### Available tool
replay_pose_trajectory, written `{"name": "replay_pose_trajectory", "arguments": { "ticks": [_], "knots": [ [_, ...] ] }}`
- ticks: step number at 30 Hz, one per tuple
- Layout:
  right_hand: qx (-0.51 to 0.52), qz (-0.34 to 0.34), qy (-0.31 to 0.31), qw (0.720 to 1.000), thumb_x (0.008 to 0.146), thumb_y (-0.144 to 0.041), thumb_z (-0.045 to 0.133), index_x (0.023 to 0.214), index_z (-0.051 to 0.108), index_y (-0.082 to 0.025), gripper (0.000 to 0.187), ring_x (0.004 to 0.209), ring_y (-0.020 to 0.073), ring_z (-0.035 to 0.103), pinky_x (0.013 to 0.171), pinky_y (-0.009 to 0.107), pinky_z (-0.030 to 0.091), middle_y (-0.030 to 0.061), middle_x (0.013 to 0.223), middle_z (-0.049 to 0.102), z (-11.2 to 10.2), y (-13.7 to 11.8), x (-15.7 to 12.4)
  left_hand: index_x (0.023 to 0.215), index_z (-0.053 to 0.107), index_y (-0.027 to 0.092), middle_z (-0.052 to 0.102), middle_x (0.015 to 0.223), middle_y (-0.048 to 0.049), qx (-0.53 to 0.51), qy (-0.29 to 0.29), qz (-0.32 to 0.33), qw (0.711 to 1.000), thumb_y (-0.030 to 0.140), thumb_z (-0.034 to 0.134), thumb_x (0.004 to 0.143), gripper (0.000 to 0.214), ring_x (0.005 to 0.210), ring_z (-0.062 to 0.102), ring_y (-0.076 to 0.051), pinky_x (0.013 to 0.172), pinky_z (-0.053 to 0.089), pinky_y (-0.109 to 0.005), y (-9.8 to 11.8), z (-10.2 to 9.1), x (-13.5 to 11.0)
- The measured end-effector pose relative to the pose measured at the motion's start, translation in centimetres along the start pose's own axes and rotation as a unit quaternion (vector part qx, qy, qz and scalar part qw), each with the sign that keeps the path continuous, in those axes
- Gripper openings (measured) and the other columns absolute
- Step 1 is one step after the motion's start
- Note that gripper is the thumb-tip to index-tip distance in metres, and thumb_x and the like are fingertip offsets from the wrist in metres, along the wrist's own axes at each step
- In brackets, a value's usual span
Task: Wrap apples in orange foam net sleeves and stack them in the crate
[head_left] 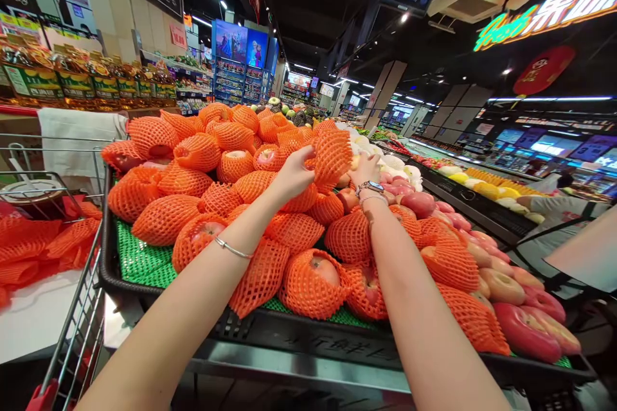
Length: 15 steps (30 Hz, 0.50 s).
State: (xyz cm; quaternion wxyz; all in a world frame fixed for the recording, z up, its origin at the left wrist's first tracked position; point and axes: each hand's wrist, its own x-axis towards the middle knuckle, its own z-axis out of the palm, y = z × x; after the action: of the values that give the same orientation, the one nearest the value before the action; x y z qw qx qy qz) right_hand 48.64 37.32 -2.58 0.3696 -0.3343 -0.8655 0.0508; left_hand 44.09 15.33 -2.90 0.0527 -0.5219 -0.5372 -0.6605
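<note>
My left hand (pixel 295 174) is closed on an orange foam net sleeve (pixel 333 157), held up above the heap. My right hand (pixel 365 171), with a watch at its wrist, is curled at the right side of that sleeve. A sliver of yellowish apple (pixel 355 161) shows at its fingers; most of it is hidden. Below and around both hands lie several apples in orange foam nets (pixel 315 282), piled in a black display tray (pixel 241 327) with a green liner (pixel 139 255). Bare red apples (pixel 418 204) lie close to my right wrist.
On the left stands a metal shopping cart (pixel 80 308) with a white cloth (pixel 80 141) over its rail and orange nets (pixel 43 244) beside it. Oil bottles (pixel 77 83) line a shelf behind. A person's sleeve (pixel 562 218) shows at the right, near another fruit counter (pixel 475 199).
</note>
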Motion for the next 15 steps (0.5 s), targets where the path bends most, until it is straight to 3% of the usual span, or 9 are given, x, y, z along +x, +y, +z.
{"name": "replay_pose_trajectory", "arguments": {
  "ticks": [3, 5, 7, 10, 12, 15],
  "knots": [
    [0.125, 0.062, 0.068, 0.988, 0.078, -0.025, 0.068, 0.134, 0.044, -0.02, 0.061, 0.12, 0.0274, 0.053, 0.098, 0.044, 0.047, 0.0154, 0.14, 0.036, -2.1, -0.6, 1.4, 0.076, 0.05, 0.015, 0.064, 0.094, -0.0046, 0.03, -0.007, 0.004, 1.0, -0.007, 0.047, 0.058, 0.028, 0.102, 0.061, -0.021, 0.089, 0.05, -0.031, -0.1, 0.0, 0.0],
    [0.293, 0.116, 0.084, 0.945, 0.084, -0.036, 0.058, 0.132, 0.043, -0.022, 0.051, 0.114, 0.0221, 0.057, 0.092, 0.041, 0.052, 0.0126, 0.136, 0.041, -3.9, -1.0, 2.1, 0.083, 0.055, 0.014, 0.066, 0.101, -0.007, 0.063, -0.008, 0.014, 0.998, -0.006, 0.05, 0.059, 0.031, 0.105, 0.061, -0.022, 0.097, 0.047, -0.035, 0.1, 0.0, -0.1],
    [0.509, 0.161, 0.064, 0.843, 0.089, -0.052, 0.044, 0.127, 0.045, -0.024, 0.047, 0.107, 0.0195, 0.06, 0.081, 0.039, 0.058, 0.0104, 0.129, 0.047, -5.8, -1.6, 1.7, 0.088, 0.058, 0.012, 0.066, 0.104, -0.0089, 0.095, -0.006, 0.018, 0.995, -0.004, 0.052, 0.061, 0.032, 0.106, 0.061, -0.023, 0.099, 0.046, -0.037, 0.2, 0.1, -0.3],
    [0.744, 0.171, 0.021, 0.645, 0.083, -0.068, 0.044, 0.117, 0.05, -0.024, 0.056, 0.103, 0.0196, 0.063, 0.073, 0.035, 0.062, 0.0096, 0.12, 0.053, -8.4, -3.2, -1.5, 0.091, 0.059, 0.012, 0.066, 0.104, -0.0098, 0.124, 0.0, 0.016, 0.992, -0.003, 0.052, 0.061, 0.033, 0.104, 0.062, -0.024, 0.096, 0.048, -0.037, 0.3, 0.0, -0.4],
    [0.794, 0.164, 0.004, 0.585, 0.083, -0.063, 0.049, 0.112, 0.052, -0.024, 0.049, 0.101, 0.0191, 0.064, 0.073, 0.034, 0.063, 0.0079, 0.116, 0.057, -9.6, -4.5, -4.7, 0.089, 0.059, 0.012, 0.066, 0.101, -0.0091, 0.14, -0.001, 0.016, 0.99, -0.002, 0.052, 0.06, 0.033, 0.101, 0.062, -0.024, 0.094, 0.049, -0.037, 0.3, 0.0, -0.4],
    [0.811, 0.165, -0.029, 0.561, 0.087, -0.054, 0.05, 0.109, 0.055, -0.026, 0.036, 0.097, 0.0191, 0.065, 0.074, 0.038, 0.064, 0.0046, 0.112, 0.061, -10.0, -5.9, -8.9, 0.086, 0.058, 0.013, 0.066, 0.096, -0.0065, 0.144, -0.003, 0.026, 0.989, -0.002, 0.051, 0.06, 0.031, 0.098, 0.062, -0.022, 0.091, 0.05, -0.036, 0.2, -0.1, -0.4]
  ]
}}
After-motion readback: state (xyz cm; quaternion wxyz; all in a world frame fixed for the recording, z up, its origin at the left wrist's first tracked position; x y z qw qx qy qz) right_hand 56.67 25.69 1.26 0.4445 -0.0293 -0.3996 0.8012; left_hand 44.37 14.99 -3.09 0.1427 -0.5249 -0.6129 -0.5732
